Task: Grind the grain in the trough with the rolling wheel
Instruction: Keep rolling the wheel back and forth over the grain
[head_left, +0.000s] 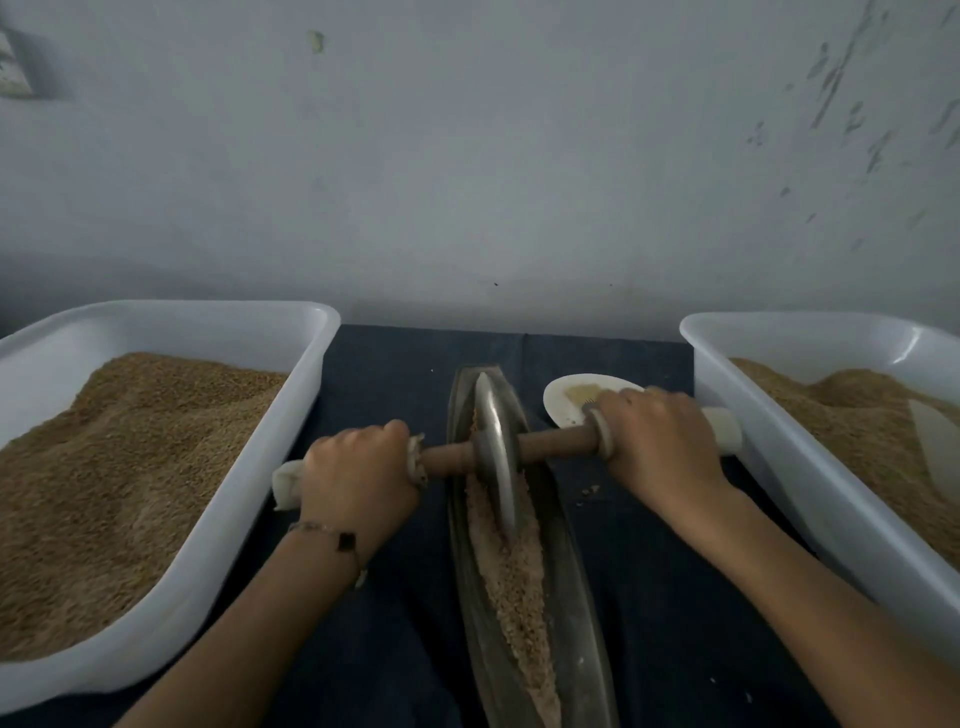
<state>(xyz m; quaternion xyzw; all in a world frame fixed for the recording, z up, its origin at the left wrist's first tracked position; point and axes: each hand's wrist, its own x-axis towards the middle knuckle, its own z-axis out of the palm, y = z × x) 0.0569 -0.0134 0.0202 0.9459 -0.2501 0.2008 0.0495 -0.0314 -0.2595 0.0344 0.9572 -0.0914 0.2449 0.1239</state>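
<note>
Grain (511, 577) in the trough (563, 613) on the tabletop (400, 384) appears coarsely crushed, grinding judged incomplete; left grip (358, 467) and right grip (660, 441) clasp the rolling wheel (496, 447) axle ends.

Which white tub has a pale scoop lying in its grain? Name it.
The white tub on the right, beside the right hand; a pale scoop lies in its grain. The left tub holds only grain.

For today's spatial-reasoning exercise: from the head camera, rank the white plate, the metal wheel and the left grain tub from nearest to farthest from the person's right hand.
From the right hand:
1. White plate: right beside the knuckles, just behind the hand.
2. Metal wheel: centre, along the handle, standing in the trough.
3. Left grain tub: far left, beyond the left hand.
</note>
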